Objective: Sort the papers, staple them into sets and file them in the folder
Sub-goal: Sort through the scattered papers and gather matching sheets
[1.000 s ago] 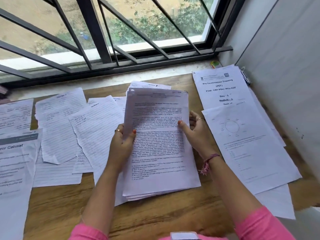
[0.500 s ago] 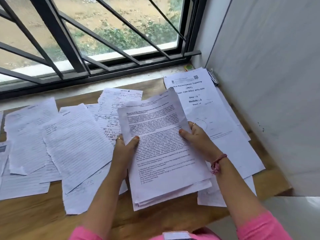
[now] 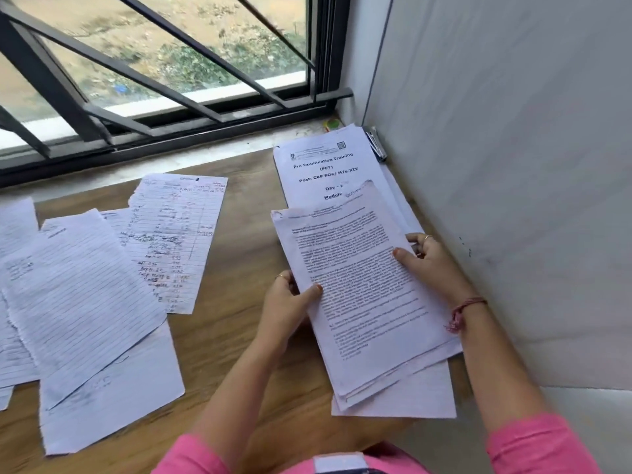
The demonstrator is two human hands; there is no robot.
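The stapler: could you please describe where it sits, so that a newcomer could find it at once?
Start at the white wall on the right and follow its foot toward the window corner. There, wedged between the wall and the white printed sheet headed "Pre Examination Training", lies the small blue and silver stapler. It is the only metal item among the papers.

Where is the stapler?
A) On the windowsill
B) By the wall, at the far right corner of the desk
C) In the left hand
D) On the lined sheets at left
B: the stapler lies beside the wall, next to the printed pile.
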